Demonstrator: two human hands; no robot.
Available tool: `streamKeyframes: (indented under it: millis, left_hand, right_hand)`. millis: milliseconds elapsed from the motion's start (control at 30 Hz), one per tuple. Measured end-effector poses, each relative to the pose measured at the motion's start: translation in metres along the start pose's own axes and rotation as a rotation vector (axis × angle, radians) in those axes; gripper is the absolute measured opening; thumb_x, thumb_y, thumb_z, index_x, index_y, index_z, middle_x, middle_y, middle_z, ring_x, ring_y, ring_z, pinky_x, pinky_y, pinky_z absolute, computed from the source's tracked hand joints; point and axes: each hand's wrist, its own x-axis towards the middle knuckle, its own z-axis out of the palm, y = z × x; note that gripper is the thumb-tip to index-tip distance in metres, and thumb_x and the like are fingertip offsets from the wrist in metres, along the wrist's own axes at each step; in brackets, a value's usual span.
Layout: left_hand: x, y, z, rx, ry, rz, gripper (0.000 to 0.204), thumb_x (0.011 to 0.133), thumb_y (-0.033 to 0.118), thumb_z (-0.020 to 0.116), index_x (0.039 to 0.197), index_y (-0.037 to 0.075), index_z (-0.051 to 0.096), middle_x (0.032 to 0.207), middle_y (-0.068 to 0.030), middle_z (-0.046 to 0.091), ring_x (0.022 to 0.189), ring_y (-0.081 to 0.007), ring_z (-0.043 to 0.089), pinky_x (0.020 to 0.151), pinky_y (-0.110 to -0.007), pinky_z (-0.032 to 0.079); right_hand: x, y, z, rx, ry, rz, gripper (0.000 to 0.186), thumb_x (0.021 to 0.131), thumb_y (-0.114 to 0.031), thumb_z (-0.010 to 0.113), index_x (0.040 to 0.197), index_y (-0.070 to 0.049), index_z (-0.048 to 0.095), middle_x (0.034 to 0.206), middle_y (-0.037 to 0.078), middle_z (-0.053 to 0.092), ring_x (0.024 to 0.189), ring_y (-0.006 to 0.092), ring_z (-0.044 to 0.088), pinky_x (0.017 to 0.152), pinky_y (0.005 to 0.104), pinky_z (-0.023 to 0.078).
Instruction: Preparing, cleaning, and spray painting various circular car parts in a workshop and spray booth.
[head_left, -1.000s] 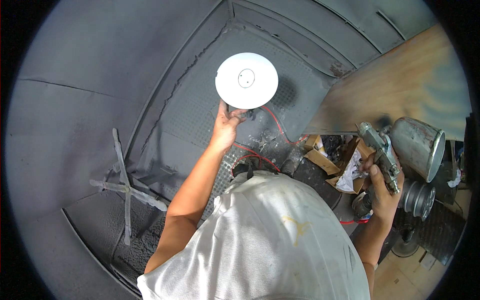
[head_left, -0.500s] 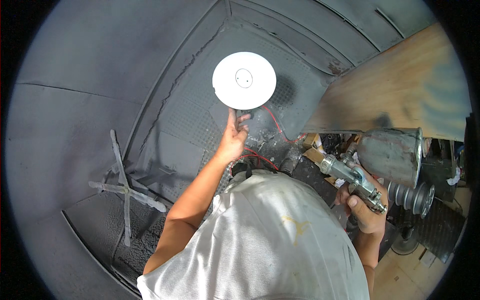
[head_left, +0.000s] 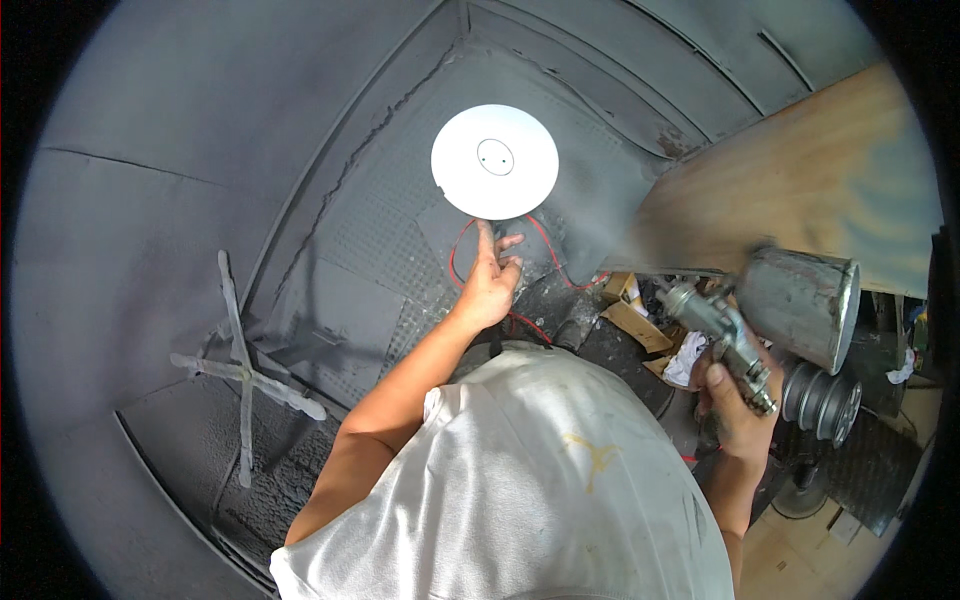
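A round white disc (head_left: 495, 160) with a small centre ring and two holes is held up by my left hand (head_left: 492, 285) from below; a finger reaches under its lower edge while others are bent apart. My right hand (head_left: 738, 410) is closed round the grip of a metal spray gun (head_left: 715, 320) with a large, stained metal cup (head_left: 795, 305). A pale haze spreads leftward from the gun's nozzle. Red hose (head_left: 550, 245) loops below the disc.
Grey coated booth walls (head_left: 160, 130) surround the metal floor (head_left: 370, 260). A coated cross-shaped stand (head_left: 240, 375) is at left. A wooden board (head_left: 800, 170) is at right, with open cardboard boxes (head_left: 640, 325), crumpled white paper (head_left: 685, 355) and a grey spool-like wheel (head_left: 820, 400) below it.
My right hand and gun have shifted left and the nozzle has swung toward the disc; haze now shows before it. My left hand has moved right and turned beneath the disc.
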Motion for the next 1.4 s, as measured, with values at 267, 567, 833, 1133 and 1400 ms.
streamKeyframes:
  millis: [267, 567, 833, 1133, 1400]
  left_hand:
    - [0.002, -0.005, 0.0, 0.008, 0.024, 0.012, 0.094, 0.096, -0.005, 0.045, 0.157, 0.009, -0.025, 0.143, -0.0241, 0.046, 0.085, -0.0109, 0.055, 0.067, -0.024, 0.048]
    - [-0.034, -0.024, -0.008, 0.016, -0.376, -0.218, 0.071, 0.096, 0.009, 0.061, 0.158, 0.001, 0.027, 0.147, -0.0175, 0.051, 0.125, -0.0246, 0.055, 0.109, -0.034, 0.041]
    - [-0.046, 0.017, 0.001, 0.182, -1.027, -0.487, 0.057, 0.109, 0.039, 0.034, 0.148, -0.001, 0.048, 0.154, -0.0176, 0.046, 0.144, -0.0271, 0.041, 0.121, -0.035, 0.028]
    - [-0.048, -0.01, -0.001, 0.259, -1.062, -0.395, 0.058, 0.109, 0.04, 0.035, 0.148, -0.001, 0.046, 0.156, -0.0157, 0.045, 0.145, -0.0268, 0.04, 0.122, -0.035, 0.026]
    - [-0.065, 0.017, -0.008, 0.207, -0.976, -0.476, 0.062, 0.109, 0.048, 0.035, 0.148, 0.002, 0.048, 0.155, -0.0156, 0.046, 0.144, -0.0247, 0.042, 0.119, -0.034, 0.029]
  right_hand:
    - [0.001, -0.002, 0.015, 0.069, -0.276, 0.051, 0.057, 0.085, -0.02, 0.077, 0.133, 0.006, 0.061, 0.083, 0.007, 0.069, 0.076, 0.0137, 0.064, 0.077, 0.0281, 0.05]
    - [0.004, 0.012, -0.013, -0.073, 0.052, -0.022, 0.063, 0.09, -0.021, 0.073, 0.142, 0.007, 0.052, 0.084, 0.005, 0.065, 0.068, 0.0106, 0.059, 0.058, 0.0242, 0.047]
    - [-0.009, 0.025, -0.012, -0.027, 0.079, 0.003, 0.063, 0.09, -0.023, 0.072, 0.141, 0.007, 0.052, 0.08, 0.006, 0.065, 0.065, 0.0113, 0.06, 0.056, 0.0245, 0.046]
    - [-0.033, 0.017, 0.006, 0.209, -0.249, 0.141, 0.062, 0.087, -0.021, 0.075, 0.137, 0.009, 0.054, 0.082, 0.01, 0.069, 0.07, 0.014, 0.063, 0.061, 0.0251, 0.048]
    - [-0.021, 0.015, 0.003, -0.053, 0.093, 0.023, 0.064, 0.09, -0.018, 0.071, 0.143, 0.01, 0.048, 0.087, 0.008, 0.067, 0.074, 0.0131, 0.063, 0.062, 0.0231, 0.047]
